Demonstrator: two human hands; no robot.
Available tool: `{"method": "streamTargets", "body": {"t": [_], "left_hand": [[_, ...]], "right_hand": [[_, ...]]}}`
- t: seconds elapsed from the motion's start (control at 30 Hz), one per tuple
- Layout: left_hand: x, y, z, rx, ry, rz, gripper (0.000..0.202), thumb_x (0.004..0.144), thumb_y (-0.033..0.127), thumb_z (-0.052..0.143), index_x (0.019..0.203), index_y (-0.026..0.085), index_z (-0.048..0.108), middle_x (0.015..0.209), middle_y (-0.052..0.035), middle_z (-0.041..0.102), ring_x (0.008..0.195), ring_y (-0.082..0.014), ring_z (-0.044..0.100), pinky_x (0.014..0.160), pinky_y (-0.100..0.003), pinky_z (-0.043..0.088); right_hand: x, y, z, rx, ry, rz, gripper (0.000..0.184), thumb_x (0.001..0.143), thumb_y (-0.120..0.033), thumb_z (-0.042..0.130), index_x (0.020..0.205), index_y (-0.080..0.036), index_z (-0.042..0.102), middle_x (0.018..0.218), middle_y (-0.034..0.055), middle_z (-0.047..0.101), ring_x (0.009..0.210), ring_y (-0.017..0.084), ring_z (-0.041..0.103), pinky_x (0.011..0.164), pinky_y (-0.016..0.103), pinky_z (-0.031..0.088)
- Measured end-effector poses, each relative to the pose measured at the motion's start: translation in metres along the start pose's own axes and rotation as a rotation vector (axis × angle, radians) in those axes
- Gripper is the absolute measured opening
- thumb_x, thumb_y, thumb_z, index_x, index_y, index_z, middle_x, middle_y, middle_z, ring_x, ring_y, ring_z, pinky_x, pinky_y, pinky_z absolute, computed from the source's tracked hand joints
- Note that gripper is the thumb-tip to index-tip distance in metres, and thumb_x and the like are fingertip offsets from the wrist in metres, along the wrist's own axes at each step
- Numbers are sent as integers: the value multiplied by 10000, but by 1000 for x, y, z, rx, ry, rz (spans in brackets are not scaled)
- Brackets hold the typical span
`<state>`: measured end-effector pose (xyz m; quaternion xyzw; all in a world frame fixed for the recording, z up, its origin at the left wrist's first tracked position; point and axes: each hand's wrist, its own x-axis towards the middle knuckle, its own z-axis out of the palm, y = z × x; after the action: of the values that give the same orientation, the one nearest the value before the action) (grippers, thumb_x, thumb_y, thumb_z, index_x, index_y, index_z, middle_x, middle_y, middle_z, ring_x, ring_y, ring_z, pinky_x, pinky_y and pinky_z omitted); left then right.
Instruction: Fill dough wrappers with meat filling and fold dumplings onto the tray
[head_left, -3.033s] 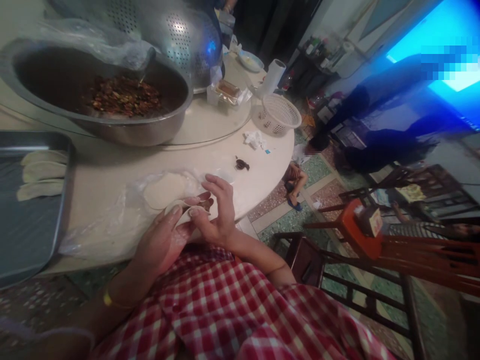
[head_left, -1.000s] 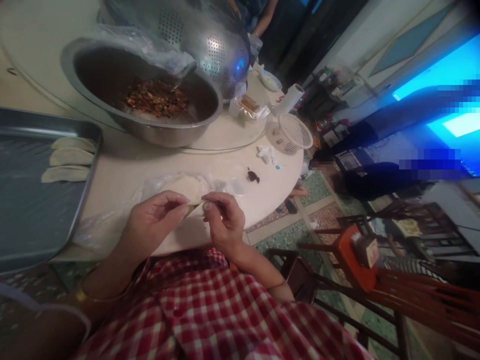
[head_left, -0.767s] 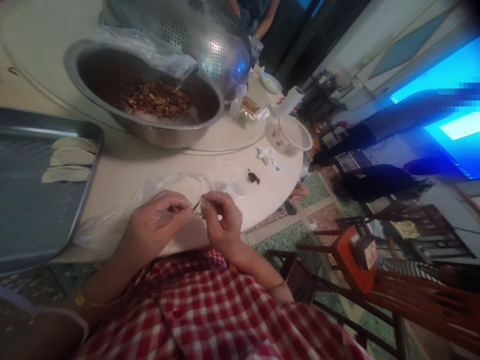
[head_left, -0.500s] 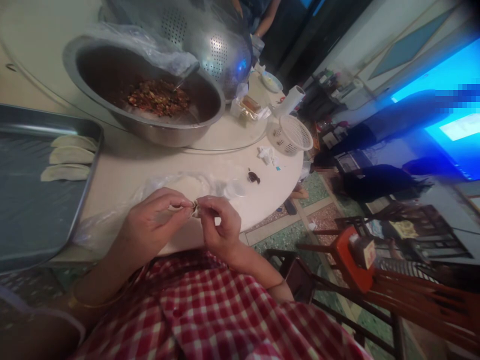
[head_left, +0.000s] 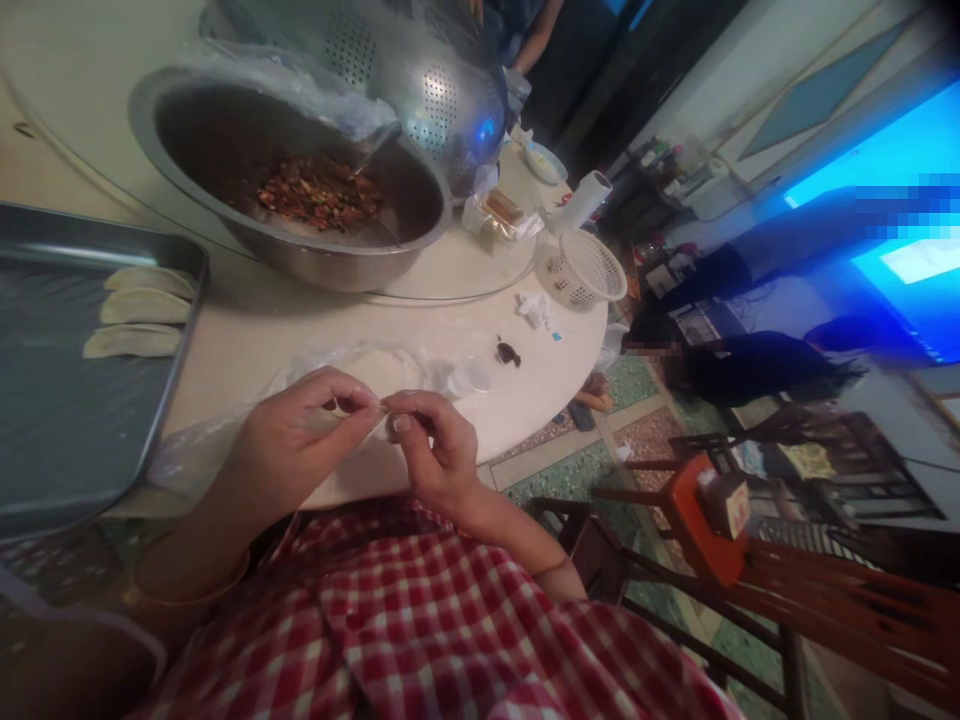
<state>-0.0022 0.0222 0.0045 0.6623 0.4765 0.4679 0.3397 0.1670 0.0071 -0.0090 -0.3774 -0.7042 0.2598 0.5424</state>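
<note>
My left hand (head_left: 311,430) and my right hand (head_left: 435,440) meet over the table's near edge, thumbs and forefingers pinched together. Between their fingertips is a small dumpling (head_left: 385,428), mostly hidden by the fingers. Just behind them, round white dumpling wrappers (head_left: 390,372) lie on a clear plastic bag (head_left: 296,372). Three folded dumplings (head_left: 144,308) sit in the right end of a metal tray (head_left: 67,400) at the left. Beyond my hands stands a steel bowl (head_left: 337,268) of minced filling (head_left: 319,195), with a utensil handle wrapped in plastic.
Behind the bowl leans a big steel colander (head_left: 442,95). A white plastic basket (head_left: 589,270), a plastic-wrapped box (head_left: 501,212), crumpled tissue (head_left: 532,308) and a dark scrap (head_left: 508,353) are to the right. Wooden chairs (head_left: 705,515) stand beyond the table; another person's arm (head_left: 538,40) shows at the back.
The pinching fingertips have shifted slightly left and closed nearer together, covering more of the dumpling. Things on the table have not moved.
</note>
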Motion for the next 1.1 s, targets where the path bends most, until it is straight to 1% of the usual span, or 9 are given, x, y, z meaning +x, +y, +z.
{"method": "streamTargets", "body": {"t": [0.13, 0.23, 0.4, 0.53, 0.67, 0.77, 0.83, 0.93, 1.1], "left_hand": [[0, -5, -1, -60, -6, -81, 144, 825, 363, 663, 791, 223, 665, 777, 10, 697, 730, -158, 633, 690, -284, 509], [0, -7, 0, -109, -53, -84, 154, 834, 360, 665, 775, 217, 662, 772, 3, 695, 734, -157, 624, 692, -283, 511], [-4, -4, 2, -157, -60, -48, 149, 887, 323, 609, 818, 218, 690, 826, -9, 701, 775, -154, 634, 728, -278, 524], [-6, 0, 3, -30, -1, 61, 79, 850, 295, 669, 896, 239, 700, 879, 4, 709, 818, -155, 654, 787, -283, 532], [-5, 6, 4, 47, 70, 124, 50, 855, 258, 647, 819, 235, 674, 844, 9, 711, 787, -151, 657, 798, -279, 537], [-5, 8, 2, 36, 59, 139, 73, 858, 257, 637, 810, 231, 686, 843, 5, 721, 777, -152, 664, 788, -275, 542], [-7, 7, -1, 12, 50, 100, 100, 880, 259, 618, 872, 241, 715, 891, 5, 737, 818, -152, 675, 823, -273, 540], [-10, -1, -7, 4, 57, -21, 141, 880, 306, 628, 947, 266, 745, 937, 19, 755, 849, -155, 681, 854, -269, 532], [-10, -13, -15, 8, -39, -126, 179, 828, 411, 673, 845, 251, 754, 865, -5, 763, 795, -182, 678, 647, -246, 527]], "right_hand": [[1, -4, 0, 25, -21, 39, 202, 930, -316, 641, 1117, -244, 620, 1023, 68, 734, 899, 167, 726, 717, 262, 628], [2, -6, 1, 14, 27, 58, 132, 919, -285, 645, 1043, -245, 630, 939, 33, 724, 804, 138, 717, 647, 219, 612], [3, -4, 5, 31, 95, 89, 87, 947, -286, 598, 1012, -230, 612, 866, 16, 679, 681, 105, 672, 585, 208, 581], [3, -1, 5, -6, 95, 86, 122, 971, -314, 556, 1049, -232, 601, 900, 32, 685, 722, 122, 685, 610, 233, 592], [3, -1, 4, 5, 39, 57, 173, 948, -319, 614, 1110, -258, 609, 982, 44, 725, 795, 152, 719, 662, 258, 615], [2, -2, 3, 6, 18, 107, 162, 937, -301, 626, 1095, -265, 618, 990, 47, 735, 808, 168, 718, 664, 281, 619], [1, -3, 2, 7, 30, 134, 126, 940, -285, 615, 1063, -255, 629, 947, 42, 726, 763, 156, 694, 642, 285, 607], [0, -2, 0, 17, 57, 146, 121, 951, -296, 601, 1054, -243, 638, 904, 24, 702, 685, 124, 643, 598, 271, 577], [-1, 0, -2, 12, 76, 68, 132, 965, -248, 583, 1088, -251, 631, 968, 32, 710, 764, 133, 664, 649, 288, 581]]}}
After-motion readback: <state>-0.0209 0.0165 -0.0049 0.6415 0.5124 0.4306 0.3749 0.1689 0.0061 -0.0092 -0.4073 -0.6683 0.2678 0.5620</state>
